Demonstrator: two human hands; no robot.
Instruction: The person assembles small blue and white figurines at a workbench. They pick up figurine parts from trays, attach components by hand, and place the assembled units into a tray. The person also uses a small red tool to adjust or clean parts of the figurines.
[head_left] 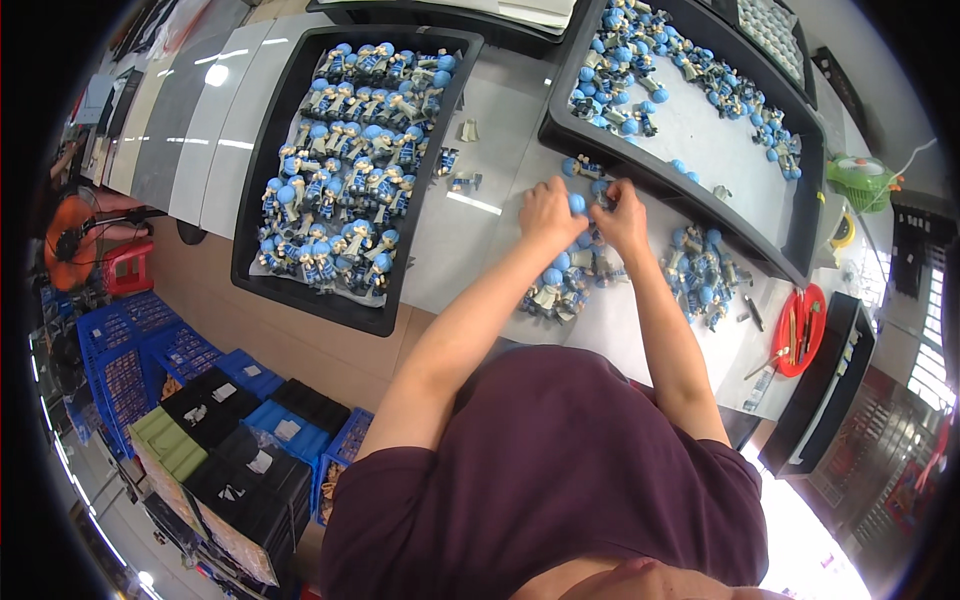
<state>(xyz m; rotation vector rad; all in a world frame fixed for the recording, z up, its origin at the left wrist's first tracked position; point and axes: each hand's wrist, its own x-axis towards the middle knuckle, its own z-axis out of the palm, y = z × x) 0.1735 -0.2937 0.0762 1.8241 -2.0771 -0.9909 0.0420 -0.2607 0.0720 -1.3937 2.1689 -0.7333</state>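
My left hand [550,214] is closed on a small figurine [577,203] whose round blue head shows at the fingertips. Beside it, my right hand [622,216] has its fingers pinched by another blue-topped piece [599,187]; whether it grips that piece or the same figurine is hard to make out. One more figurine [582,167] lies just beyond my hands. Under my left wrist sits a pile of blue and cream figurines [556,290], and a second pile [703,270] lies to the right of my right forearm.
A black tray [392,290] at left holds rows of figurines. Another black tray [690,205] at the far right holds loose ones. A few pieces [466,182] lie between them. A red dish [815,345] with tools and a green fan [862,180] stand at right.
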